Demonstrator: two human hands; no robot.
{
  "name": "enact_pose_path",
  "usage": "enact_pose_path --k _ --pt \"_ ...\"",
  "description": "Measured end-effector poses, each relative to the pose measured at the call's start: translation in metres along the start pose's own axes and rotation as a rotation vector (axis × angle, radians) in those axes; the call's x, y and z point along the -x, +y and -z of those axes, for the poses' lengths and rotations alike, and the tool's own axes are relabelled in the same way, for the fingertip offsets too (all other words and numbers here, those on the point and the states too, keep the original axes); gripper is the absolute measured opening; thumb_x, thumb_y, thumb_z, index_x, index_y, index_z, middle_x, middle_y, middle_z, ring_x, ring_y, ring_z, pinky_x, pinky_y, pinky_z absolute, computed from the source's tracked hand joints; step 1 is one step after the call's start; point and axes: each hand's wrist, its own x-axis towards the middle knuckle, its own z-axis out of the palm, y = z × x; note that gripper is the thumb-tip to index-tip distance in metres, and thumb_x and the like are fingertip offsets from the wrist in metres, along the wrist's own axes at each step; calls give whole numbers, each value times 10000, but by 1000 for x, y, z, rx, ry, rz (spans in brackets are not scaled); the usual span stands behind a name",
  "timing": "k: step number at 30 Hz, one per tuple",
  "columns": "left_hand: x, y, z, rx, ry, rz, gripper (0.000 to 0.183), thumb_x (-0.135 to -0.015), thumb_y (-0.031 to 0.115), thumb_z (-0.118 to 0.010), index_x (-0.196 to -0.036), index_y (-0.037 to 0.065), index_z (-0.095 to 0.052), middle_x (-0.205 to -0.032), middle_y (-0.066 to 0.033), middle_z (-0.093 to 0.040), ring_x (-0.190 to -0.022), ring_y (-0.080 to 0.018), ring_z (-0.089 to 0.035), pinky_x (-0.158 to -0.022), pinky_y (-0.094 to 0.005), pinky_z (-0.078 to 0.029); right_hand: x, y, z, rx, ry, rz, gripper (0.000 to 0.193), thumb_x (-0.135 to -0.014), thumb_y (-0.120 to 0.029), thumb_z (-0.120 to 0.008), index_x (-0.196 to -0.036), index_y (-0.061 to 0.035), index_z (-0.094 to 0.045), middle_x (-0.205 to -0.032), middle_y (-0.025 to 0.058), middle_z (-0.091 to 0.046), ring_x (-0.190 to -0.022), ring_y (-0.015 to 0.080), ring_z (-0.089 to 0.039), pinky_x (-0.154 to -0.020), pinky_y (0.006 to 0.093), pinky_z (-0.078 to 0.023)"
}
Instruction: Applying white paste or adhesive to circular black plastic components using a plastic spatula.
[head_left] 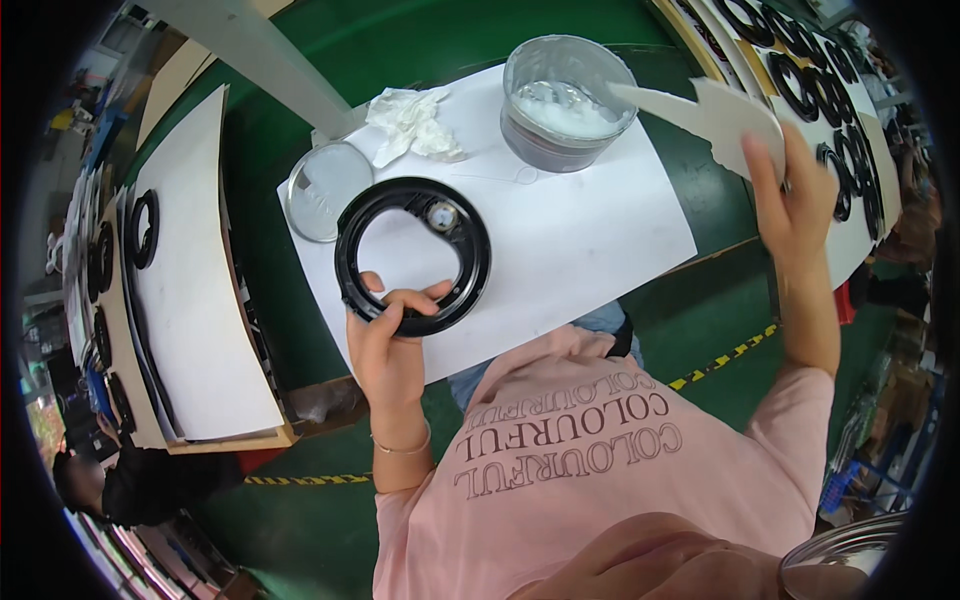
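My left hand (392, 318) grips the lower edge of a black ring-shaped part (477, 255), fingers curled round its rim. A small round metallic piece (441, 215) sits in the ring's upper right. The ring is held over a white sheet (590, 240). Raised at the right, my right hand (795, 195) pinches a flat, pale spatula-like piece (735, 115), slightly blurred. Its narrow tip points left, close to the rim of a clear plastic tub (548, 152). Inside the tub is whitish, gel-like stuff (565, 108).
A round translucent lid (328, 195) and crumpled tissue (412, 122) lie on the sheet's far left. Pale boards (190, 300) lean at left; more black rings (795, 85) rest on boards at right. A grey post (260, 65) rises behind. Another person (150, 485) is at lower left.
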Motion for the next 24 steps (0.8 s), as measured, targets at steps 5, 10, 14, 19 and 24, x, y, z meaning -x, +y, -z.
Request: enact_pose_path --k 5,10,14,19,24 --pt "-1 -2 -12 -108 -16 -21 197 -830 39 -388 -1021 31 -342 -733 -204 -558 -827 -366 -576 -833 -446 -427 -31 -14 0 -170 -204 -21 240 -839 -133 -528 -1008 37 -538 -648 74 -580 -565 55 -494 -526 191 -394" --pt "-4 -5 -17 -93 -42 18 178 -833 43 -368 -1009 37 -340 -713 -204 -560 -864 -385 -567 -837 -429 -421 -32 4 -7 -423 -126 -93 298 -846 -139 -520 -1092 30 -508 -837 54 -598 -697 58 -544 -596 186 -426" --pt "-7 -5 -19 -14 -113 69 184 -831 57 -346 -1014 37 -340 -689 -187 -544 -879 -391 -562 -825 -427 -425 -38 21 -6 -561 -82 -288 328 -845 -167 -515 -1111 24 -504 -884 55 -591 -751 74 -557 -675 183 -426" --pt "-14 -6 -24 203 -153 212 207 -837 83 -334 -1038 80 -381 -681 -163 -534 -874 -400 -564 -789 -445 -453 -33 24 -11 -668 -43 -289 356 -829 -152 -547 -1118 48 -494 -905 76 -589 -807 101 -563 -704 200 -436" --pt "-32 -3 -33 492 -203 443 198 -842 106 -325 -1007 88 -432 -683 -124 -558 -855 -377 -584 -780 -455 -464 -6 21 0 -537 -91 272 216 -829 -58 -485 -1025 32 -491 -902 164 -595 -801 226 -591 -710 318 -468"
